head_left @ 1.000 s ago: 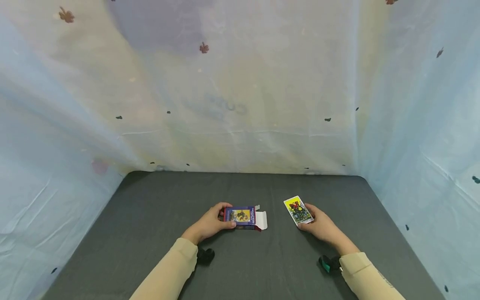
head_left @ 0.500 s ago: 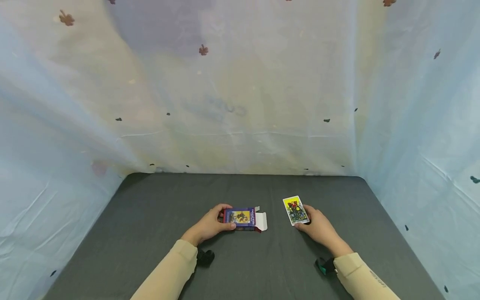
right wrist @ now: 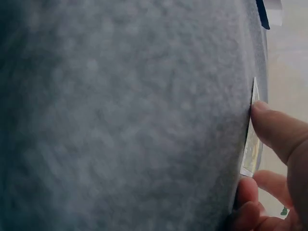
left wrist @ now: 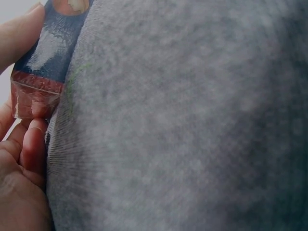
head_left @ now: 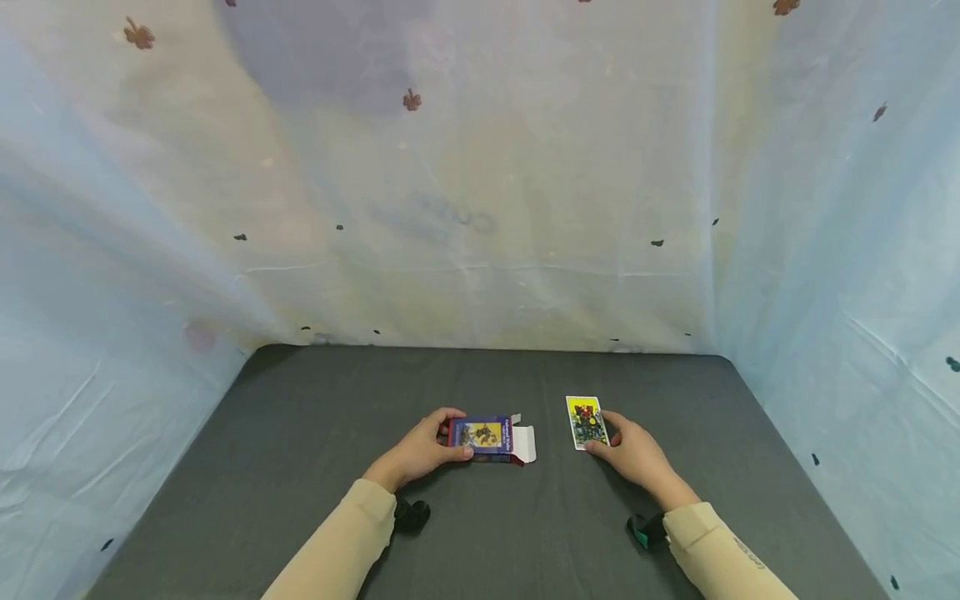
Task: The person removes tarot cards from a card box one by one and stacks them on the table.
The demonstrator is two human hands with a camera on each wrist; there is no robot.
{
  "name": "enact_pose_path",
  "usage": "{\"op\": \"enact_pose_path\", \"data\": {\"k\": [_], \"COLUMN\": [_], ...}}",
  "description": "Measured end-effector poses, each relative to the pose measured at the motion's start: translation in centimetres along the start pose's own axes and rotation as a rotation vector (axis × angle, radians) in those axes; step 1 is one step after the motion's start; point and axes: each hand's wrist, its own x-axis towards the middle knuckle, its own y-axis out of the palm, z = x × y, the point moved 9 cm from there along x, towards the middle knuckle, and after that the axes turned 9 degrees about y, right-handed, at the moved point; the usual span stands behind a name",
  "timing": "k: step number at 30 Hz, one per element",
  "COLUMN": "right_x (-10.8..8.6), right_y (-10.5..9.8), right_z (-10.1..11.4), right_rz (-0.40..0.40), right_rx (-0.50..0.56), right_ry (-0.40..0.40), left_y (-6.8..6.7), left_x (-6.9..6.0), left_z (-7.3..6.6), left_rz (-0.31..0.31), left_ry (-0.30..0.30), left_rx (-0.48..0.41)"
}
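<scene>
My left hand [head_left: 417, 451] grips the left end of a blue and red card box [head_left: 483, 434], whose white flap [head_left: 524, 444] stands open on the right. In the left wrist view the thumb lies over the box [left wrist: 53, 45], with fingers curled beneath its red end. To the right, my right hand [head_left: 636, 455] pinches a yellow-topped picture card [head_left: 584, 417] by its lower right part. The right wrist view shows the card [right wrist: 251, 144] nearly edge-on between thumb and fingers. Whether more cards lie under it cannot be told.
A dark grey cloth-covered table [head_left: 480, 533] lies beneath both hands. Pale patterned curtains [head_left: 480, 183] hang behind it and on both sides. Black straps [head_left: 412, 517] are at the wrists.
The card in my right hand has turned more upright and shifted slightly left, and the right hand has moved a little left with it. My left hand and the box stay in place.
</scene>
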Motion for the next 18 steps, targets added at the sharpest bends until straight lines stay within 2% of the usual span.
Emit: {"op": "enact_pose_path", "data": {"k": [6, 18], "right_x": [0.23, 0.13], "right_y": [0.08, 0.04], "right_z": [0.41, 0.22], "right_rz": [-0.013, -0.017], "right_rx": [-0.037, -0.041], "right_ry": [-0.012, 0.011], "left_y": [-0.09, -0.09], "left_x": [0.00, -0.16], "left_z": [-0.23, -0.45], "left_rz": [0.002, 0.001], "left_ry": [0.005, 0.009], "left_rx": [-0.009, -0.004]}}
